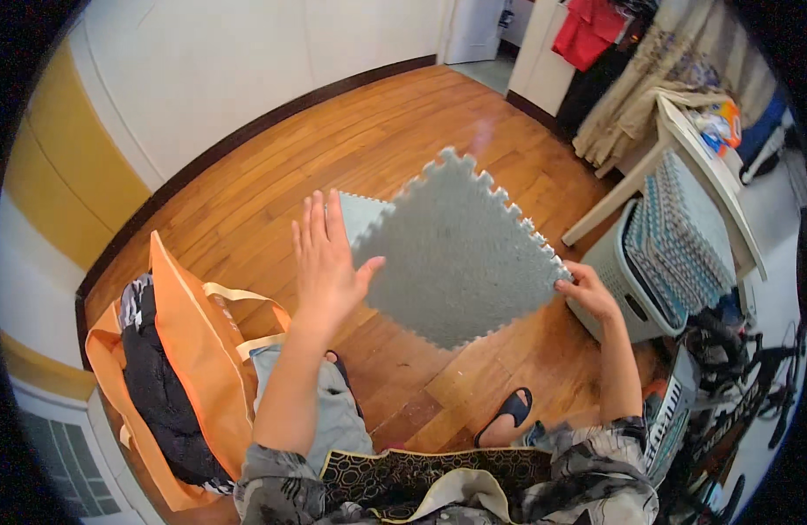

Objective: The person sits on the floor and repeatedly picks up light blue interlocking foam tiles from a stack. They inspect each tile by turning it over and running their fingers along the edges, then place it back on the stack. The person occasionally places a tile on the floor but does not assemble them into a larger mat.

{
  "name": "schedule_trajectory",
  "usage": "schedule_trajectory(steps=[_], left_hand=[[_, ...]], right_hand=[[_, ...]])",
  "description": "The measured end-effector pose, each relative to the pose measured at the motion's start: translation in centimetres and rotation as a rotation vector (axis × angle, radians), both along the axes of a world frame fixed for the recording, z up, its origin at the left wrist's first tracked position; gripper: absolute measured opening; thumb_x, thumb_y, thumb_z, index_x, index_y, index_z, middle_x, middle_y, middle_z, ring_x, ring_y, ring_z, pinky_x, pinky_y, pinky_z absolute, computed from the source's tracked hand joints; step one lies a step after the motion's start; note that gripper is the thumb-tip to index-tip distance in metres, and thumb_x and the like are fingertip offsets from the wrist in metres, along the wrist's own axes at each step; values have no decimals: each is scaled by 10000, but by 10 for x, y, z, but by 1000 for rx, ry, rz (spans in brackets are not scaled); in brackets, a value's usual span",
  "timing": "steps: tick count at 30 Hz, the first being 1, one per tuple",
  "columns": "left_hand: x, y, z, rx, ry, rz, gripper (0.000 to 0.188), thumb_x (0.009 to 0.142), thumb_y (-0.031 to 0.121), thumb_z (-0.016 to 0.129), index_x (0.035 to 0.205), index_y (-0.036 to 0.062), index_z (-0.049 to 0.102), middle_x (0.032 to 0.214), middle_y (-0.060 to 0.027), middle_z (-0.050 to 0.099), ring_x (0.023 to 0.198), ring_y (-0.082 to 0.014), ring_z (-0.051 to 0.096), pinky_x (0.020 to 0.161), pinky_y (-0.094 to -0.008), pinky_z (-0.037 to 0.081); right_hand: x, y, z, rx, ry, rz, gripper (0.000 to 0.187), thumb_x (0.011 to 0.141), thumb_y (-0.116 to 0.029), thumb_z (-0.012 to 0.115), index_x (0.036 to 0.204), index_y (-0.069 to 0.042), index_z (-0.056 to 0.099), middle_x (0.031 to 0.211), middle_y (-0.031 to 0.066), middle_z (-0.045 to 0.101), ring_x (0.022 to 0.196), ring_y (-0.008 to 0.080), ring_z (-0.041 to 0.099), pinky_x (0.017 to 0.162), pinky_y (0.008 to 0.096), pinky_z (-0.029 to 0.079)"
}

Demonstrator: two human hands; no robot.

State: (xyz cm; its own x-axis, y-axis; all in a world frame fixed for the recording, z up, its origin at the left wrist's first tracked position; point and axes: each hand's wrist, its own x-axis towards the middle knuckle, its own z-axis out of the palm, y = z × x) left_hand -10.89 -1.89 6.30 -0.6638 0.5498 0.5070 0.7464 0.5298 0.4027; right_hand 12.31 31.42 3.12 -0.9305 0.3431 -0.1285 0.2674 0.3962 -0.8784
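Note:
A grey-blue foam floor tile (460, 258) with jigsaw-toothed edges is held up in front of me, tilted so one corner points away. My right hand (590, 289) pinches its right corner between thumb and fingers. At the tile's left corner, my left hand (326, 258) is open, fingers stretched upward and thumb reaching over the tile's edge; whether the palm touches it I cannot tell. Behind them shows part of a second, paler tile (361, 213), mostly hidden by the hand and the first tile.
An orange zip bag (198, 332) stuffed with dark cloth stands at the left. To the right, a pale plastic basket (635, 306) holds a stack of similar tiles (683, 232), beside a white table (674, 131). My sandalled foot (506, 416) rests on the wooden floor (403, 114).

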Motion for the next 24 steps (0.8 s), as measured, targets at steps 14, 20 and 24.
schedule_trajectory(steps=[14,20,24], left_hand=[[46,50,-19,395,168,-198,429,737,-28,533,1164,4,521,1109,-202,563,1049,-348,532,859,-362,441],[102,88,-51,320,200,-541,428,747,-9,512,1168,64,544,1115,-166,576,1055,-340,540,905,-384,435],[103,95,-49,314,99,-652,376,711,14,573,1084,58,597,1046,-156,608,940,-311,603,848,-360,471]], right_hand=[[51,13,-57,-447,534,-1341,504,877,-254,488,1307,-60,310,1297,90,363,1017,240,497,802,367,418],[-22,-33,-48,-999,554,-885,652,855,-471,372,1313,-12,300,1343,163,352,1156,327,427,960,525,310],[-59,-68,-46,-1113,599,-657,621,866,-479,406,1320,-64,315,1383,121,310,1231,287,354,1004,465,292]])
